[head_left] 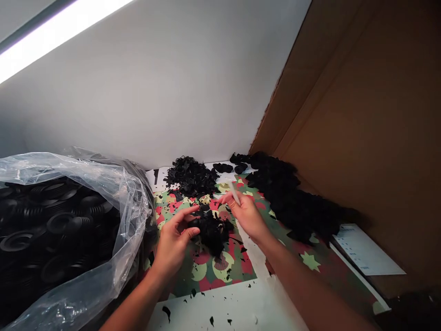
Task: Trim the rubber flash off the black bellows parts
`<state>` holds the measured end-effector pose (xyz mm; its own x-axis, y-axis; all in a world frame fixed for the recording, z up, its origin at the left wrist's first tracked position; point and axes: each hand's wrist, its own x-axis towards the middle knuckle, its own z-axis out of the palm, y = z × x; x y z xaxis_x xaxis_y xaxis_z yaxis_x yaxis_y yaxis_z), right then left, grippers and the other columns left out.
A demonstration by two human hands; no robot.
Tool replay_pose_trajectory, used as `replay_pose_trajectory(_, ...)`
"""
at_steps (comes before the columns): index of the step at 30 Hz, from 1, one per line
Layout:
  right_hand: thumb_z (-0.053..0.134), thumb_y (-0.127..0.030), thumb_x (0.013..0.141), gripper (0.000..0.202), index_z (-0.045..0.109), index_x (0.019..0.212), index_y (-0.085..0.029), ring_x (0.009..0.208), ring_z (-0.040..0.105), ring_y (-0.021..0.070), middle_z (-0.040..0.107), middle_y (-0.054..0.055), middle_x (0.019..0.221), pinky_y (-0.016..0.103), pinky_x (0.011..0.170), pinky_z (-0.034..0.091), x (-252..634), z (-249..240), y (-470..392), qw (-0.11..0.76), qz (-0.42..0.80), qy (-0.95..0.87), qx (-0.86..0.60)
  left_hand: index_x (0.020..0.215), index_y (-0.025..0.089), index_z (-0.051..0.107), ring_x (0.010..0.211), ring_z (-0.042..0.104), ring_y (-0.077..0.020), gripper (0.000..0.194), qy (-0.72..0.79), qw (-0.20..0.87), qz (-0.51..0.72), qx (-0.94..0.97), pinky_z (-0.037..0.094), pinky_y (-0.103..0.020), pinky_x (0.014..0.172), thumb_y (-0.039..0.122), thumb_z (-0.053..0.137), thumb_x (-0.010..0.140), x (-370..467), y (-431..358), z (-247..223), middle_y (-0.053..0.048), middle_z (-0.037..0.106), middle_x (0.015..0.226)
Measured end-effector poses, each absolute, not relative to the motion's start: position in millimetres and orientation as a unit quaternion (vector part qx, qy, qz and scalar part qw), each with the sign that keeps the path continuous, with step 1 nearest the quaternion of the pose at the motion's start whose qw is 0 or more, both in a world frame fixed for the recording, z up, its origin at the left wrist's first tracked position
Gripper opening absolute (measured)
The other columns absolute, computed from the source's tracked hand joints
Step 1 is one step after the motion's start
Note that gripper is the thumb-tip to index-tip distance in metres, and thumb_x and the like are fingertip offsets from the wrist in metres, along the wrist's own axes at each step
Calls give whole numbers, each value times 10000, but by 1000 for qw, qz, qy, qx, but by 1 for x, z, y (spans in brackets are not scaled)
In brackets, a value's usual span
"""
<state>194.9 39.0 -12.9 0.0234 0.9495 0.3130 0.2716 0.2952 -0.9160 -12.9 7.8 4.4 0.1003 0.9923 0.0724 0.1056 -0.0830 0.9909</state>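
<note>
A bright tube light [62, 39] ran slantwise across the upper left, throwing its glow over a plain pale wall [193, 87] that backed the work surface. Below it, at far left, a clear plastic bag [133, 209] gaped open, full of black ribbed, round-flanged parts [64, 225]. Beside the bag, a camouflage-patterned sheet [245, 265] in green, red and yellow covered much of the surface, with a white sheet [193, 317] along the near edge; black scraps [166, 313] were strewn over both. The left hand [173, 240] curved at the left side of a loose black clump [213, 232] on the patterned sheet, thumb and fingers parted; whether they had hold of a piece could not be told. Behind the clump, a heap of black shavings [191, 177] sat near the wall. The right hand [248, 215], just right of the clump, was closed around a pale, slender stick [234, 193]. Farther right, a long black pile [292, 197] lay along a brown cardboard panel [375, 128], and a white printed card [368, 255] rested near its lower end
</note>
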Motion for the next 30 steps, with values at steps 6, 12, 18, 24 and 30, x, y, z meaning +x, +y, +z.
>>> replay_pose_trajectory(6, 692, -337, 896, 142, 749, 971, -231, 865, 687, 208, 753, 35, 946, 311, 782, 519, 171, -1, 21, 452, 374, -689, -425, 1141, 242, 771, 955, 697, -263, 400, 487, 453, 462, 587, 551, -357, 813, 205, 722, 746, -15, 11, 2, -68, 783, 1065)
replay_pose_trajectory(12, 621, -171, 907, 141, 710, 809, -219, 751, 651, 182, 704, 25, 808, 274, 680, 482, 160, -6, 14, 456, 275, -719, -447, 1113, 241, 781, 948, 685, -255, 331, 480, 365, 435, 669, 540, -362, 816, 226, 737, 785, -15, 12, -2, -72, 751, 1004)
replay_pose_trajectory(18, 494, -54, 823, 212, 590, 725, -215, 631, 550, 159, 615, 3, 714, 257, 588, 356, 155, -7, 10, 408, 191, -739, -500, 817, 225, 783, 731, 672, -194, 136, 512, 266, 417, 702, 504, -280, 660, 116, 769, 737, -11, 11, -2, -13, 745, 799)
replay_pose_trajectory(24, 451, -59, 769, 199, 426, 668, -229, 622, 509, 158, 533, -19, 646, 236, 580, 332, 150, -6, 19, 420, 242, -700, -524, 788, 212, 761, 631, 649, -161, 130, 470, 189, 471, 722, 474, -241, 569, 88, 737, 757, -4, 10, -3, 2, 716, 701)
replay_pose_trajectory(30, 450, -54, 766, 213, 394, 670, -235, 594, 492, 160, 523, -24, 619, 245, 569, 293, 163, -10, 36, 399, 225, -666, -589, 728, 228, 762, 636, 681, -172, 158, 413, 228, 543, 694, 534, -251, 586, 73, 732, 739, 2, 1, 3, -3, 726, 681)
